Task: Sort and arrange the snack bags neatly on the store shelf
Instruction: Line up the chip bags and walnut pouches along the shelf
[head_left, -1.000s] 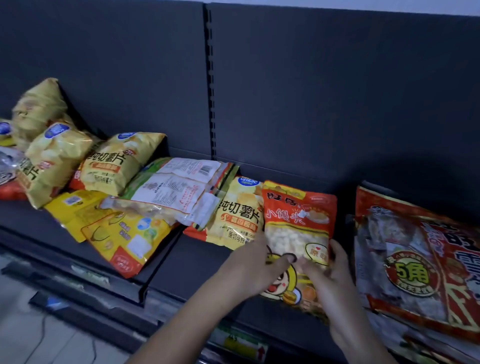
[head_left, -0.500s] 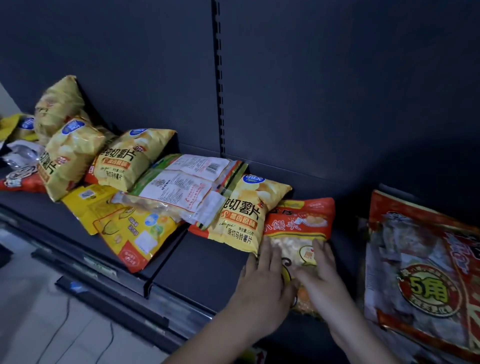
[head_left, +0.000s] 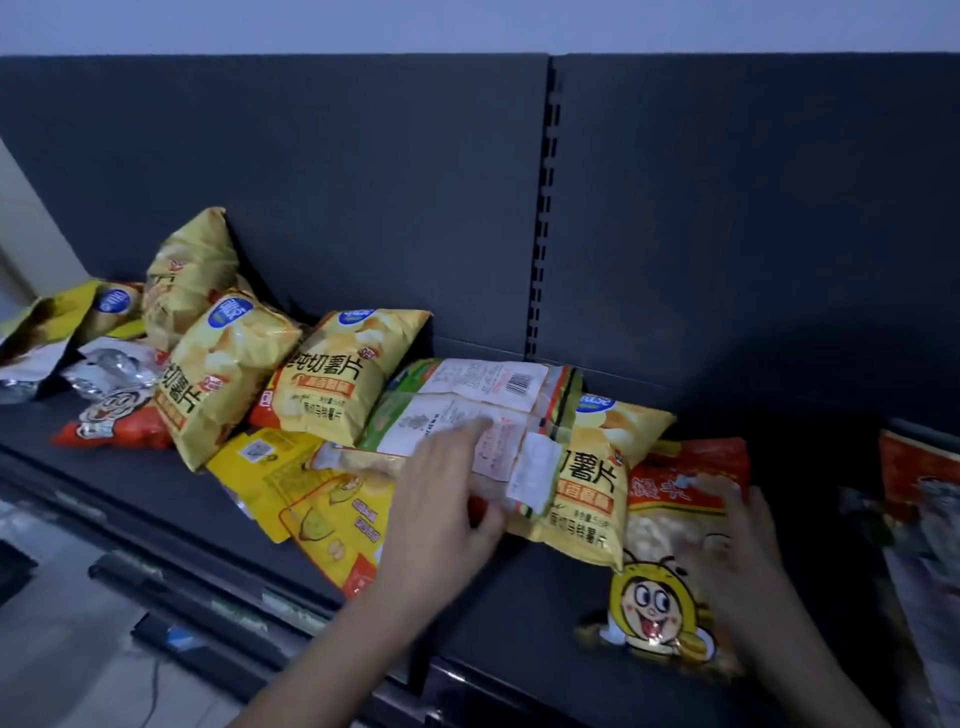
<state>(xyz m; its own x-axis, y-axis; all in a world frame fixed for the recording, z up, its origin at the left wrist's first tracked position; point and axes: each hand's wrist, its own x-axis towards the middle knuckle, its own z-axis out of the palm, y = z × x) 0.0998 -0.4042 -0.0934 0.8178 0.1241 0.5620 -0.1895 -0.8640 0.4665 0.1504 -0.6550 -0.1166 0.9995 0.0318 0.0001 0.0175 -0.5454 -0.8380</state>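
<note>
1. Head view: left hand (head_left: 441, 499) lies on face-down labelled bag (head_left: 467, 410); grip unclear.
2. Right hand (head_left: 737, 540) rests flat on red bee-cartoon bag (head_left: 670, 525), near right of shelf (head_left: 519, 623).
3. Yellow chip bag (head_left: 587, 483) between them overlaps the red bag's left edge.

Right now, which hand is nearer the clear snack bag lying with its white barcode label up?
Left. The left hand lies on the near end of the barcode-label bag; the right hand rests apart, on the red cartoon-face bag further right.

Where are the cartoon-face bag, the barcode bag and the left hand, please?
Cartoon-face bag (head_left: 649, 605): head view, on the printed face.
Barcode bag (head_left: 457, 399): head view, on its white label.
Left hand (head_left: 441, 504): head view, its back.
</note>
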